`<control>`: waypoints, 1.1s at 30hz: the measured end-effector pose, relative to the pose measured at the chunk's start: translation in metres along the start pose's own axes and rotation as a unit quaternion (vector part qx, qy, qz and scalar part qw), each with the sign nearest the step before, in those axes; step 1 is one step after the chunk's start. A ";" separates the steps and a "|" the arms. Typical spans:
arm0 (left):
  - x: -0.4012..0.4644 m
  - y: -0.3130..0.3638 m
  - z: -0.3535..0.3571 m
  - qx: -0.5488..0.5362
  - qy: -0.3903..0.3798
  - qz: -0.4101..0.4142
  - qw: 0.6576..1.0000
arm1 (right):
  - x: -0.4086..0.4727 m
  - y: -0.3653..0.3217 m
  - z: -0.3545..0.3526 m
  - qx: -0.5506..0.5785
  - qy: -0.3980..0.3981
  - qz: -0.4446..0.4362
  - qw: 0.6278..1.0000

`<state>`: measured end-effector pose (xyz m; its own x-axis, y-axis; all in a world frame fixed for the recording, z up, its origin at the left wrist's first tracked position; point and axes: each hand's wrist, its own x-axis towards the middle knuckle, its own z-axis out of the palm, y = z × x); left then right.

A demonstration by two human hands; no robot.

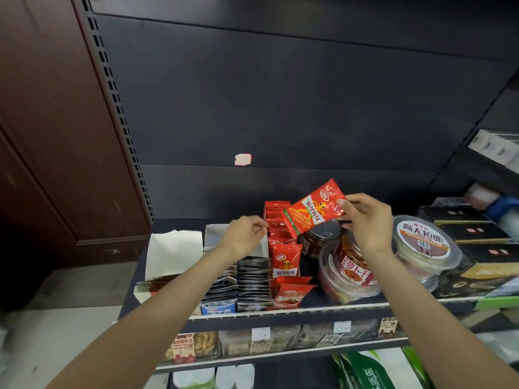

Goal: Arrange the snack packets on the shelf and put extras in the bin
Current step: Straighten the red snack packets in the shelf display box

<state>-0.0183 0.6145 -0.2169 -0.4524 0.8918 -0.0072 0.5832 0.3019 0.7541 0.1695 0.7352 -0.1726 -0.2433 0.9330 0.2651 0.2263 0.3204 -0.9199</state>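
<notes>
Right hand (366,220) held a red snack packet (314,209) up in the air, pinched at one end between thumb and fingers. It hung tilted over the row of red packets (280,242) standing on the shelf (280,311). Left hand (244,235) reached down beside that row with its fingers curled (whether they gripped anything, I could not tell). Dark packets (252,282) stood in a line just left of the red ones, and a round tub (424,245) sat to the right.

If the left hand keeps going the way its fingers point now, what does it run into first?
Most likely the row of red packets standing at the back of the shelf: the left hand points right, its fingertips at the row's left edge. Whether they already touch is unclear from this view.
</notes>
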 end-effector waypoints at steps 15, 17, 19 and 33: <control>-0.016 0.003 0.039 0.182 -0.037 0.028 0.982 | 0.033 0.022 -0.017 -0.061 -0.118 -0.054 0.990; -0.021 0.005 0.040 0.187 -0.025 0.025 0.982 | 0.035 0.025 -0.015 -0.063 -0.154 -0.060 0.984; -0.027 0.007 0.041 0.183 -0.012 0.023 0.983 | 0.036 0.029 -0.013 -0.075 -0.191 -0.072 0.976; -0.034 0.003 0.042 0.092 -0.031 0.011 0.995 | 0.016 0.053 0.044 -0.268 -0.287 -0.167 0.904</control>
<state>0.0276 0.5997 -0.2419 -0.3997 0.9159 -0.0366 0.7089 0.3342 0.6211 0.1363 0.7598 -0.2303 -0.7975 0.5798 0.1672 0.4366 0.7457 -0.5034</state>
